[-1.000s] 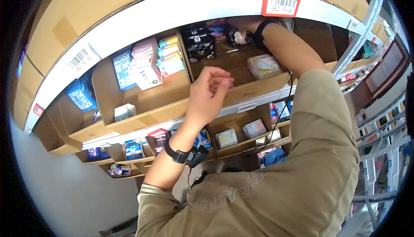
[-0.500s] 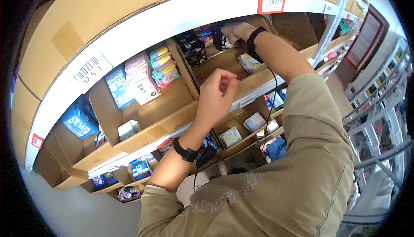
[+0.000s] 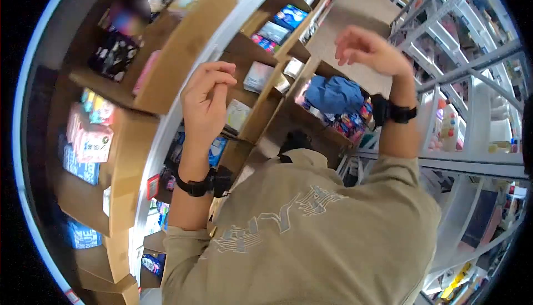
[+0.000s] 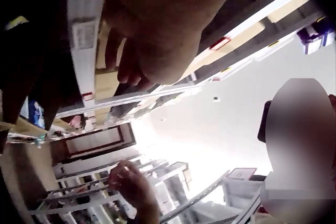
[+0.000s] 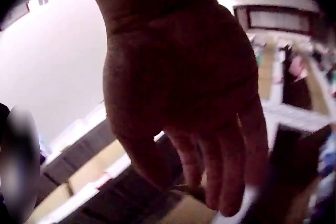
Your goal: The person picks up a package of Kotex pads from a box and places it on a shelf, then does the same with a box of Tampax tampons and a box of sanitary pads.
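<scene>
My left hand (image 3: pixel 205 102) hovers in front of the shelf bins, fingers loosely curled with nothing in them. Behind it in the head view sit small boxed packs, one a pale yellow box (image 3: pixel 237 115) and one a white box (image 3: pixel 258 77). Out over the aisle, my right hand (image 3: pixel 372 52) is raised with relaxed, slightly bent fingers, holding nothing. Its palm (image 5: pixel 184 77) fills the right wrist view. Below it stands a carton with a crumpled blue cloth-like bundle (image 3: pixel 336 94) and several colourful packs (image 3: pixel 347 124).
Cardboard bins (image 3: pixel 183 44) line the shelf on the left, with black packs (image 3: pixel 114 58), pink packs (image 3: pixel 91 138) and blue packs (image 3: pixel 80 166). Metal racks (image 3: pixel 466 66) run along the right. A strip of floor (image 3: pixel 358 5) lies between them.
The head view has swung to the right. My right hand has left the upper bin by the black packs and moved out over the aisle. The left hand stays empty and loosely curled.
</scene>
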A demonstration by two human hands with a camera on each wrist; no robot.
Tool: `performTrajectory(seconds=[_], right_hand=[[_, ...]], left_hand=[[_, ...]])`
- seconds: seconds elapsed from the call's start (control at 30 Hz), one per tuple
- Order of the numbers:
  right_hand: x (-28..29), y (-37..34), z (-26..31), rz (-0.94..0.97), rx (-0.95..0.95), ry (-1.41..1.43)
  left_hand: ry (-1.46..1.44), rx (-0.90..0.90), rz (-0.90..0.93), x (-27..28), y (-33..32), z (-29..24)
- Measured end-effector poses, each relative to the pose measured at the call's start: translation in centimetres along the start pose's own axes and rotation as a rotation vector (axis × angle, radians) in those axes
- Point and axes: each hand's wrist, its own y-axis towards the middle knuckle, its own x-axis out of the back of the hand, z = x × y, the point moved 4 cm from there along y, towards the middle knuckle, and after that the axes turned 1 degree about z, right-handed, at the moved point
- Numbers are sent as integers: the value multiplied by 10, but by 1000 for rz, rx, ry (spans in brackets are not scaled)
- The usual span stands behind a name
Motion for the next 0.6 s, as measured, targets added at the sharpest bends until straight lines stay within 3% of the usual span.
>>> performTrajectory(seconds=[0.07,0.13,0.27,0.33,0.37,0.43,0.5,0.53,0.6], right_hand=[[12,-26,-130,-150,-201,-82],[3,-53,-235,-286,-490,-383],[-61,-101,-453,-176,-905,-308],[-104,-131,-528,-400,-1015,-381],[-129,-150,-572,-352,-1115,-292],[-148,-180,-611,-301,-1250,-178],[-140,-195,-592,-455,-1477,-58],[-151,-209,-626,-443,-1515,-32],[-162,-224,-688,-658,-1384,-83]], left_hand=[[68,45,193,-36,-2,18],[75,91,293,-68,1,24],[49,190,472,-152,12,45],[46,188,509,-203,17,65],[33,199,540,-229,12,76],[-14,436,636,-283,-8,111],[-80,550,730,-334,-36,148],[-111,590,769,-357,-48,162],[-164,659,815,-398,-69,186]])
